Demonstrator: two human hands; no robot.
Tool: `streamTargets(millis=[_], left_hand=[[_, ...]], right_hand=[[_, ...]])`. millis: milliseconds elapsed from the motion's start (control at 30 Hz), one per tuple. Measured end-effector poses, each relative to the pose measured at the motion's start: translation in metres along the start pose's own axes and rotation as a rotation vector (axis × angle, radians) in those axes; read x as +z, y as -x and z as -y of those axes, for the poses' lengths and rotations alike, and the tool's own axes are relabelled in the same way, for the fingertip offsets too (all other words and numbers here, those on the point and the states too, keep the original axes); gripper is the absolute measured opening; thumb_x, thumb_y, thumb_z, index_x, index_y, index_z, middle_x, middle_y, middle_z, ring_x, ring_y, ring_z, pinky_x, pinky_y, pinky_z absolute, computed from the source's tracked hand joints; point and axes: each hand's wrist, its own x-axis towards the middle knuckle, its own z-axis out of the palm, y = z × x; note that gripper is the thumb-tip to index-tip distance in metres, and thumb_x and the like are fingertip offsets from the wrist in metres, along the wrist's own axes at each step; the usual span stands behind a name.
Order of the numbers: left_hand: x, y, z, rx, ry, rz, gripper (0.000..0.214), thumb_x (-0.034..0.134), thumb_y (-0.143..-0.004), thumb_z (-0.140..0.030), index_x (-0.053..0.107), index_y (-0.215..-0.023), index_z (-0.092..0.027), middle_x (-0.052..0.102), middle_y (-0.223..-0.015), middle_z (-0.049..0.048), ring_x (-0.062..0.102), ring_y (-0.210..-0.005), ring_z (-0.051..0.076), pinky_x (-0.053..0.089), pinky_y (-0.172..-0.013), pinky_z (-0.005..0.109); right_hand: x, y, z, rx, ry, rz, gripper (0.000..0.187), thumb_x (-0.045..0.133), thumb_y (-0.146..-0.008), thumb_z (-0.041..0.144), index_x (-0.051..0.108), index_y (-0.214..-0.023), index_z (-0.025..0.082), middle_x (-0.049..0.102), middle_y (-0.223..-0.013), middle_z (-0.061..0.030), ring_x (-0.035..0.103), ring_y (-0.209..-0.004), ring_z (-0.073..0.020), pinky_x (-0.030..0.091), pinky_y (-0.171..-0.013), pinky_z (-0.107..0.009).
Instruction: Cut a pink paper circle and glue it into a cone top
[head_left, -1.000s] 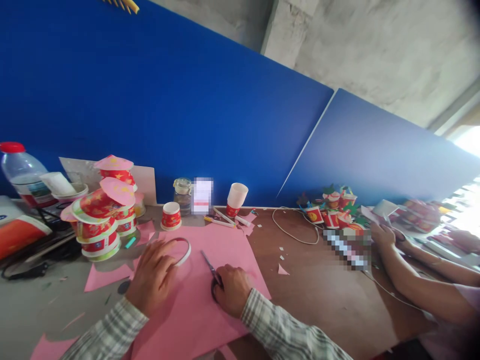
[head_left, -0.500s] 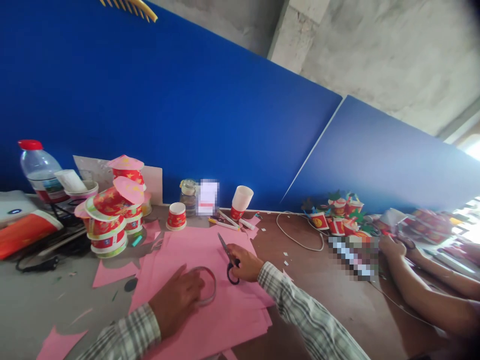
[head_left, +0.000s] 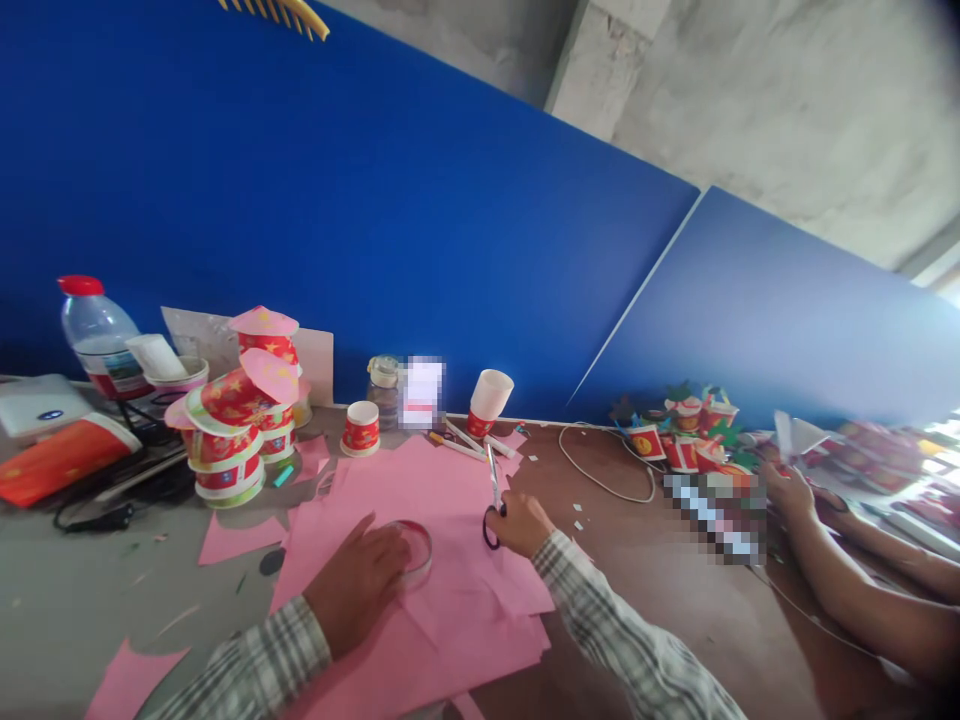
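A thin pale ring (head_left: 430, 562), with some red at its inner side, is at the fingers of my left hand (head_left: 360, 585), which pinch its left edge. The ring sits low over a stack of pink paper sheets (head_left: 465, 645); whether it touches them I cannot tell. My right hand (head_left: 523, 523) grips black-handled scissors (head_left: 493, 485) above the right side of the stack. Their blades point up and away, close together. Behind the sheets stand a red paper cup (head_left: 362, 430) and a white cup set in a red one (head_left: 490, 400).
At left rise joined red paper cups with pink tops (head_left: 229, 445), near a bottle (head_left: 101, 345). Markers (head_left: 469, 445) lie behind the sheets. A cable (head_left: 592, 480) curves at right. Another person's hands (head_left: 791, 490) work beside cup crafts (head_left: 682, 455). A blue partition (head_left: 420, 220) stands behind.
My right hand has moved right with the scissors, whose blades now point more upright. The ring in my left hand has tipped flatter. The view has shifted slightly left.
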Motion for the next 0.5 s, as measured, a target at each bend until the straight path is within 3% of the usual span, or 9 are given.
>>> streamTargets(millis=[100, 167, 233, 333, 400, 500], left_hand=[[0.004, 0.001, 0.003, -0.021, 0.007, 0.016, 0.02, 0.047, -0.071, -0.026, 0.051, -0.091, -0.029, 0.063, -0.093, -0.0012, 0.051, -0.093, 0.017, 0.03, -0.092, 0.043], [0.006, 0.002, 0.008, -0.06, 0.003, 0.006, 0.019, 0.046, -0.071, -0.026, 0.052, -0.089, -0.028, 0.064, -0.091, -0.0009, 0.052, -0.091, 0.018, 0.03, -0.091, 0.044], [0.006, 0.003, 0.013, -0.107, -0.007, -0.041, 0.018, 0.045, -0.071, -0.029, 0.053, -0.088, -0.028, 0.064, -0.091, -0.0005, 0.052, -0.09, 0.018, 0.03, -0.09, 0.044], [0.006, 0.004, 0.019, -0.161, -0.009, -0.107, 0.015, 0.044, -0.072, -0.032, 0.055, -0.082, -0.028, 0.063, -0.095, -0.0012, 0.051, -0.092, 0.018, 0.029, -0.09, 0.044], [0.006, 0.005, 0.02, -0.184, -0.003, -0.126, 0.013, 0.044, -0.072, -0.033, 0.055, -0.076, -0.028, 0.063, -0.095, -0.0026, 0.051, -0.092, 0.018, 0.028, -0.091, 0.043], [0.008, 0.006, 0.02, -0.18, -0.015, -0.158, 0.015, 0.044, -0.071, -0.033, 0.054, -0.08, -0.029, 0.063, -0.095, -0.0024, 0.051, -0.092, 0.017, 0.029, -0.09, 0.041]], right_hand=[[-0.017, 0.005, -0.001, -0.099, -0.142, 0.135, 0.013, 0.053, -0.069, 0.023, 0.063, -0.072, 0.016, 0.061, -0.056, 0.0005, 0.056, -0.056, -0.0156, 0.038, -0.053, -0.021], [-0.022, 0.012, 0.0, -0.198, -0.245, 0.227, 0.014, 0.057, -0.065, 0.021, 0.064, -0.077, 0.019, 0.061, -0.061, 0.0043, 0.055, -0.056, -0.0132, 0.039, -0.055, -0.02], [-0.019, 0.02, 0.003, -0.287, -0.338, 0.288, 0.014, 0.062, -0.058, 0.016, 0.063, -0.071, 0.02, 0.061, -0.071, 0.0045, 0.056, -0.063, -0.014, 0.042, -0.062, -0.021], [-0.003, 0.028, 0.011, -0.374, -0.47, 0.306, 0.016, 0.067, -0.046, 0.009, 0.055, -0.048, 0.02, 0.06, -0.079, 0.0028, 0.054, -0.084, -0.02, 0.04, -0.08, -0.026], [0.013, 0.03, 0.018, -0.364, -0.556, 0.265, 0.018, 0.064, -0.045, 0.008, 0.052, -0.046, 0.021, 0.06, -0.082, 0.0017, 0.05, -0.091, -0.0226, 0.036, -0.087, -0.029], [0.035, 0.027, 0.03, -0.215, -0.677, 0.178, 0.007, 0.058, -0.054, 0.015, 0.055, -0.057, 0.021, 0.058, -0.074, 0.0009, 0.052, -0.081, -0.0209, 0.04, -0.075, -0.028]])
